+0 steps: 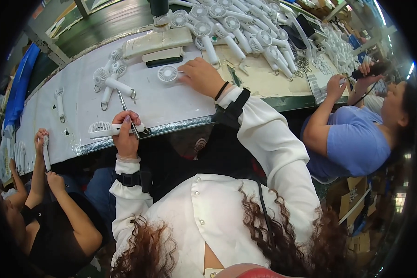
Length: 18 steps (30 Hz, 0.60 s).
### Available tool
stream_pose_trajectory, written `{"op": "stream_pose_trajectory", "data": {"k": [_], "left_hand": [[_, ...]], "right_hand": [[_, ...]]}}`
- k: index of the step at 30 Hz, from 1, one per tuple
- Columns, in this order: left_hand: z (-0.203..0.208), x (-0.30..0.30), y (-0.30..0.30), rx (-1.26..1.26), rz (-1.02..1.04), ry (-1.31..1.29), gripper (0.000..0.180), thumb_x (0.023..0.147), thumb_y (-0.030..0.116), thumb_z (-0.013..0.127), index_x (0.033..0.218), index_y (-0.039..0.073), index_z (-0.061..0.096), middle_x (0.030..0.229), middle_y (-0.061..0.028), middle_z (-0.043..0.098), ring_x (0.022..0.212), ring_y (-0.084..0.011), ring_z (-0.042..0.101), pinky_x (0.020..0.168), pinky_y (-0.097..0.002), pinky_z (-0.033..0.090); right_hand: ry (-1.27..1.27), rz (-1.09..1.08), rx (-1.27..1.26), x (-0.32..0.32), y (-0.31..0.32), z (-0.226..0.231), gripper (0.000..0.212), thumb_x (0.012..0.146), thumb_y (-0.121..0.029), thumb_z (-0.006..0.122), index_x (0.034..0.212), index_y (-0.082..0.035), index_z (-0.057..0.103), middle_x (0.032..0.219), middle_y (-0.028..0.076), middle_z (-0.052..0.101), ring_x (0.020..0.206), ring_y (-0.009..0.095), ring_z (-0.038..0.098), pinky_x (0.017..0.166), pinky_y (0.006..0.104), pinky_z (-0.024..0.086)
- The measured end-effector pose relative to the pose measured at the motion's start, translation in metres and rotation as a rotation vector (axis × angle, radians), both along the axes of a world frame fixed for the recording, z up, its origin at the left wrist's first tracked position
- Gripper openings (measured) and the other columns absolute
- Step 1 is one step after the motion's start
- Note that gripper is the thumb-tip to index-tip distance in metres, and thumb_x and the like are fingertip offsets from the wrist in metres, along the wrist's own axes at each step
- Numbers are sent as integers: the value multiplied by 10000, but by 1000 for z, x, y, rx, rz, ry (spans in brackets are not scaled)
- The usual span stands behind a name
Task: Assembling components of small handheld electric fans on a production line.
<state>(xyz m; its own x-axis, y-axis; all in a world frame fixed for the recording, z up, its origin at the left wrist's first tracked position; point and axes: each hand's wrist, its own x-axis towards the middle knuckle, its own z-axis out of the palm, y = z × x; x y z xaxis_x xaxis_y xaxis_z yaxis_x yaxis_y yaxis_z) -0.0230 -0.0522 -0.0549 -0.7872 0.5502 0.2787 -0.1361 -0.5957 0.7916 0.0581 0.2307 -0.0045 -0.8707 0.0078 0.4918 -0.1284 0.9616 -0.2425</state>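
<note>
My left hand [126, 132] sits at the near edge of the bench [78, 106], fingers curled shut around a white handheld fan [107, 129] that lies sideways across the edge, its round grille pointing to my left; a thin metal tool [127, 113] is pinched in the same grip and slants up over the white mat. My right hand [200, 75] rests farther out on the bench, fingers loosely spread and flat, fingertips just beside a loose round fan grille [167, 73]; I cannot tell whether they touch it. Between the two hands lie a few more white fans [110, 78] with ring loops on their handles. Beyond the right hand sits a flat white block on a dark base [158, 46], and past that a big heap of finished white fans [236, 28]. A person in a blue shirt [356, 139] works to my right, and another person's hand [41, 139] holds a fan at my left.
</note>
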Motion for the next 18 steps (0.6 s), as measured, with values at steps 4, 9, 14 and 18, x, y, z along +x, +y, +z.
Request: {"op": "stream_pose_trajectory", "data": {"k": [4, 9, 14, 18], "left_hand": [[-1, -2, 0, -9, -1, 1, 155, 937, 68, 490, 1052, -22, 542, 914, -120, 543, 784, -178, 476, 745, -310, 424], [0, -1, 0, -6, -2, 9, 158, 937, 72, 491, 1053, -22, 543, 910, -120, 544, 786, -181, 484, 744, -311, 428], [-4, -1, -3, -3, 11, -18, 158, 935, 69, 492, 1055, -21, 542, 913, -122, 547, 785, -182, 488, 743, -313, 433], [-3, -3, -4, 31, -17, -28, 160, 917, 50, 533, 1056, -26, 555, 923, -126, 591, 782, -170, 523, 749, -294, 448]], "right_hand": [[203, -123, -25, 4, 22, 7, 258, 793, -204, 699, 995, -58, 636, 945, 114, 638, 956, 302, 583, 832, 392, 472], [111, -514, -65, 12, 67, -4, 319, 831, -163, 642, 1108, -11, 598, 1001, 133, 643, 960, 248, 594, 835, 366, 472], [-374, -340, -970, 32, 70, 8, 417, 842, -174, 575, 1206, 21, 521, 1046, 126, 629, 902, 185, 594, 792, 349, 480], [-392, -134, -1326, 39, 64, 9, 480, 841, -214, 569, 1244, 32, 481, 1053, 137, 619, 858, 182, 592, 752, 351, 486]]}}
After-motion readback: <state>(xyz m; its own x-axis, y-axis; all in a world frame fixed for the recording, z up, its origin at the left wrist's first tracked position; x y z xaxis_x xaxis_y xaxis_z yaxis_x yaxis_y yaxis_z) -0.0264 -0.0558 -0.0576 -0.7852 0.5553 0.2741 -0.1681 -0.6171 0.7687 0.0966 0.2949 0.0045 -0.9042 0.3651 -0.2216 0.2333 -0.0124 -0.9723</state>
